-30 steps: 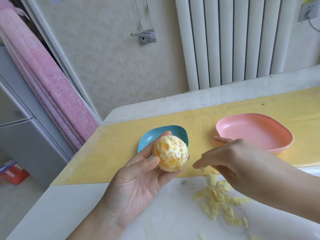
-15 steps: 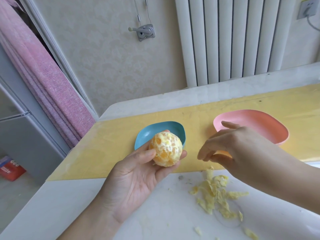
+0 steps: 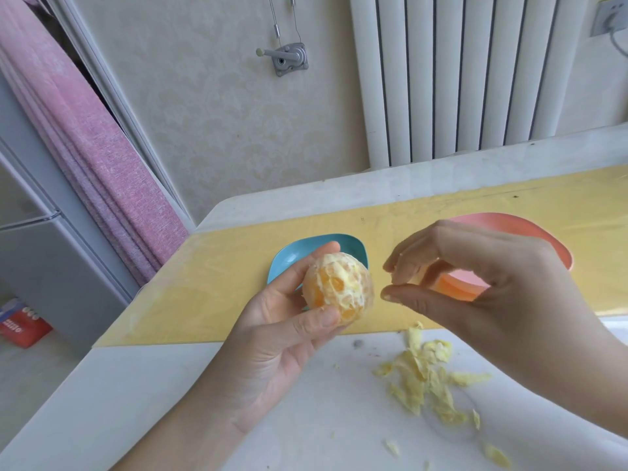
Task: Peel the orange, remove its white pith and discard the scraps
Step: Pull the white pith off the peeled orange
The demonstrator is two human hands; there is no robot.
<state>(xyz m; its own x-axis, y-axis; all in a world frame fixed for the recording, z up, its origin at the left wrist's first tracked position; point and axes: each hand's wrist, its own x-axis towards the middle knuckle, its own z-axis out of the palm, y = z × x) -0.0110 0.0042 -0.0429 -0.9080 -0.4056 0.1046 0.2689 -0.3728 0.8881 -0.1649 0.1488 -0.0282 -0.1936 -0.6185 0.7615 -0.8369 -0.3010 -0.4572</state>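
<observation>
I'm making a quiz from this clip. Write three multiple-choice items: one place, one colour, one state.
1. Where does the pile of pith scraps lie? A in a dish; B on the white tabletop; C on the floor.
2. What colour is the dish behind the orange? A blue; B green; C black.
3. What is the left hand doing? A lying flat; B gripping the orange; C holding a knife.
B, scraps sit on bare white surface; A, its rim shows blue; B, fingers and thumb curl round the fruit.

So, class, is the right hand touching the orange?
Apart. The head view shows a strip of yellow mat between the right hand and the orange.
</observation>
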